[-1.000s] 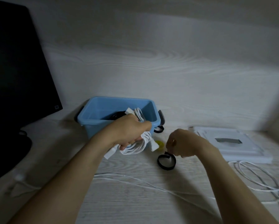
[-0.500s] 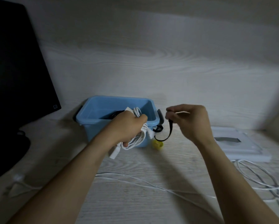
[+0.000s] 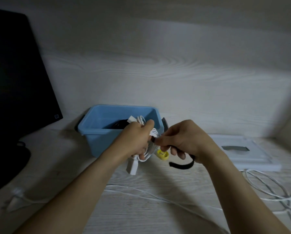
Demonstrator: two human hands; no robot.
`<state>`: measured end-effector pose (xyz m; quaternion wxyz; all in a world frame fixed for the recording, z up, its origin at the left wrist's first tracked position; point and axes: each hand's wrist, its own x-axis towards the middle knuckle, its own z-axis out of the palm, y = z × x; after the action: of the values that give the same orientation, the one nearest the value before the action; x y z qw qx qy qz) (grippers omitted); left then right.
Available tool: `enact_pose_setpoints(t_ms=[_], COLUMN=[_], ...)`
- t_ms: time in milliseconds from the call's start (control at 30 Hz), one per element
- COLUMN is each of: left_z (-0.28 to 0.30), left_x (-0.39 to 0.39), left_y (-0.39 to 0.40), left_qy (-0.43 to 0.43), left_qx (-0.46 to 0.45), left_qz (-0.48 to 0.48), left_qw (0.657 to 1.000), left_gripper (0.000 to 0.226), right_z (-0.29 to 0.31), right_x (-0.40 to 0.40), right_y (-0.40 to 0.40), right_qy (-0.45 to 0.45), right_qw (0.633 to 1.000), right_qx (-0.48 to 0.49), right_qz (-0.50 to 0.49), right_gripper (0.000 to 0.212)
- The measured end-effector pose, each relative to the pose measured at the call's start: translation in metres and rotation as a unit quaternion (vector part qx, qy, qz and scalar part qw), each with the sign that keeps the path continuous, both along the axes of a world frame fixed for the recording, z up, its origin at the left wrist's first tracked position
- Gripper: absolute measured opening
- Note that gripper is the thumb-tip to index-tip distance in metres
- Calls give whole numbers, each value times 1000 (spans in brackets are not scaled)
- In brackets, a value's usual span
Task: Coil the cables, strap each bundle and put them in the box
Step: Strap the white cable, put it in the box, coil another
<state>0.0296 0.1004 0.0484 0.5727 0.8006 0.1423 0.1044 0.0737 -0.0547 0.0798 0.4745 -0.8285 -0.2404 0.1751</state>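
Item: white cable coil (image 3: pixel 150 141), gripped in left hand (image 3: pixel 134 141) just near of blue box (image 3: pixel 97 139), kept bunched for binding. Right hand (image 3: pixel 183 141) pinches black strap (image 3: pixel 181 165) against coil; tail dangles over bench (image 3: pixel 141 208)

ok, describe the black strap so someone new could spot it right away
Start at the blue box against the back wall, then look just in front of its right corner, where both hands meet. The right hand pinches the black strap against the white cable bundle gripped by the left hand. It is the only dark curled band hanging free.
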Motion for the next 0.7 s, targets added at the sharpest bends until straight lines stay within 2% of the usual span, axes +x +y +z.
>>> enact_pose_setpoints(t_ms=[200, 333, 467, 533, 600, 700], left_z=[-4, -10, -16, -23, -30, -39], left_x=[-8, -11, -23, -36, -52, -75], left_y=[-6, -6, -13, -18, -18, -10], left_qy=[-13, -18, 9, 3, -17, -57], left_qx=[-47, -67, -150, -118, -44, 53], left_qz=[-82, -74, -62, -60, -62, -74], left_qw=[995, 995, 987, 991, 997, 994], left_gripper=[51, 57, 51, 38, 31, 29], right_z=[-7, -14, -22, -30, -40, -56], right_x=[5, 8, 3, -6, -18, -36], right_y=[3, 4, 6, 9, 12, 13], right_qy=[40, 55, 84, 91, 90, 153], right_qw=[997, 998, 996, 995, 994, 980], right_qx=[-61, -23, 30, 35, 53, 112], right_qz=[-19, -16, -5, -2, -17, -55], right_gripper=[22, 25, 15, 9, 9, 10])
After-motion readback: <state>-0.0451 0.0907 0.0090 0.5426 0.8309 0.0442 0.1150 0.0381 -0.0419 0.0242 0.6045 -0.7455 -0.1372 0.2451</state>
